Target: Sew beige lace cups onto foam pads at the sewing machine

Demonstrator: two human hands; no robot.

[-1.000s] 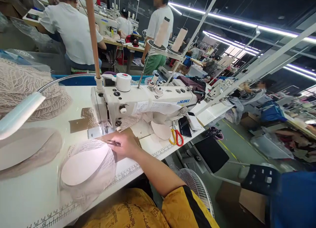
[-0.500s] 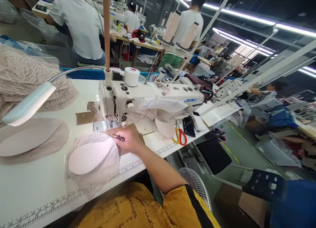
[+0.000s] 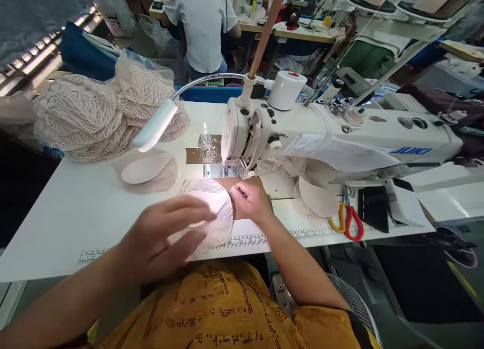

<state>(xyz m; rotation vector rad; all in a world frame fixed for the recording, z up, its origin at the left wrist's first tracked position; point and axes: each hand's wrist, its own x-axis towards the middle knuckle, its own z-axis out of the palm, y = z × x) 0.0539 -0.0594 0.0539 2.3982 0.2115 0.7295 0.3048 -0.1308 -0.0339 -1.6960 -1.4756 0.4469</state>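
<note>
My left hand [image 3: 162, 233], blurred by motion, has its fingers stretched and apart over a lace piece [image 3: 223, 223] with a smooth pale bra-cup-shaped pad [image 3: 212, 200] on it. The hand partly covers both; whether it touches them I cannot tell. My right hand [image 3: 251, 200] is closed around a small dark pointed tool [image 3: 241, 191], tweezers or thread snips. It rests on a brown plate [image 3: 239, 213] at the lace's right edge, just in front of the needle area of the white sewing machine [image 3: 291, 132].
A heap of lace pieces [image 3: 86, 117] lies at the back left, behind another pale cup piece [image 3: 145, 168]. A lamp [image 3: 157, 124] hangs over the table. At right are scissors [image 3: 353, 223], a phone [image 3: 373, 208] and another cup piece [image 3: 319, 197]. A person [image 3: 202, 26] sits beyond.
My left hand has come into view over the lace piece. The camera view has swung left and down. My right hand still holds the tool beside the lace.
</note>
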